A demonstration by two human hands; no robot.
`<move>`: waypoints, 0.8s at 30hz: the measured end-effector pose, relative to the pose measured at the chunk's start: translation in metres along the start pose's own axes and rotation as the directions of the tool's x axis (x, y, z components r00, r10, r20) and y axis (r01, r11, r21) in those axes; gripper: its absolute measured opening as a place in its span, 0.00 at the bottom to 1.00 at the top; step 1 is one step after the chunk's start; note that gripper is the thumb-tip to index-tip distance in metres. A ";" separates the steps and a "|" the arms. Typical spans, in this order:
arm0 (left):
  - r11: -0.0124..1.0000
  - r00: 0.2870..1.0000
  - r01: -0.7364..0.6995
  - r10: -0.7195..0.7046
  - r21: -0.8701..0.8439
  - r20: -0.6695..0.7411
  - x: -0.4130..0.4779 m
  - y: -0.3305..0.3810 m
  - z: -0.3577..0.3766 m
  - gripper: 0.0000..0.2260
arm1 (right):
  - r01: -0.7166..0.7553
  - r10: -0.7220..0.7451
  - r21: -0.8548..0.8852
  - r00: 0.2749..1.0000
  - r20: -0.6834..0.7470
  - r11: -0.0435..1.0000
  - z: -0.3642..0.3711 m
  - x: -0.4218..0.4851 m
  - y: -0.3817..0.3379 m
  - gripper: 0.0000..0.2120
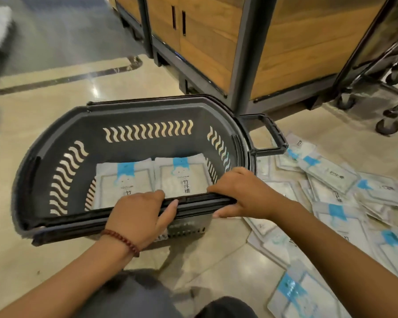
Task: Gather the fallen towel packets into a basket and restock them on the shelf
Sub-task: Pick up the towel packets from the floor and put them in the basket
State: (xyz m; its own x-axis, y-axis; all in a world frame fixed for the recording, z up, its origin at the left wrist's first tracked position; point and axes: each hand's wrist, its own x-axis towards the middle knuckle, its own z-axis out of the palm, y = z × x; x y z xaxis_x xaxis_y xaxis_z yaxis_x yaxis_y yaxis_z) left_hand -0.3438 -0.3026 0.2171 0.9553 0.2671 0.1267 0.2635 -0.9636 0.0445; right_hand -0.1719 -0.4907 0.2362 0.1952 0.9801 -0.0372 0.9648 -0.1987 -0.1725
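Note:
A dark grey plastic basket (62, 134) stands on the floor in front of me. Two white towel packets with blue labels lie flat inside it, one on the left (122, 177) and one on the right (182, 175). My left hand (140, 216), with a bead bracelet on the wrist, grips the basket's near rim. My right hand (241, 191) grips the same rim further right. Several more towel packets (336, 196) lie scattered on the floor to the right of the basket.
A wooden shelf unit with a dark metal frame (237, 53) stands just behind the basket. A metal trolley on castors (388, 88) is at the far right. The basket's pull handle (271, 134) sticks out on its right side. My knees are at the bottom edge.

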 end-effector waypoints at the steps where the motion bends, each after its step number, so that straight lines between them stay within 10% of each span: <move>1: 1.000 1.000 0.023 -0.023 0.006 -0.010 -0.002 0.005 0.000 0.23 | 0.013 -0.013 -0.020 1.000 -0.013 1.000 0.000 -0.001 0.005 0.24; 18: 0.975 0.972 0.189 -0.168 0.118 -0.164 0.046 -0.006 0.009 0.17 | -0.197 0.156 -0.208 0.968 -0.199 0.958 0.016 0.035 0.025 0.28; 24: 0.966 0.931 0.041 -0.130 -0.255 -0.342 0.037 0.011 0.002 0.13 | -0.241 0.331 0.238 0.806 -0.491 0.941 0.035 -0.010 0.011 0.20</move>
State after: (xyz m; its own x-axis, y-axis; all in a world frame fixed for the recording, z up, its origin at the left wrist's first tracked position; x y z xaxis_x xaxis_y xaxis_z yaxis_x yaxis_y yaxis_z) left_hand -0.3055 -0.3034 0.2204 0.8091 0.3770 0.4509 0.2600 -0.9176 0.3006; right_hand -0.1698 -0.5030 0.1998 0.5631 0.7255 0.3957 0.8186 -0.4241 -0.3873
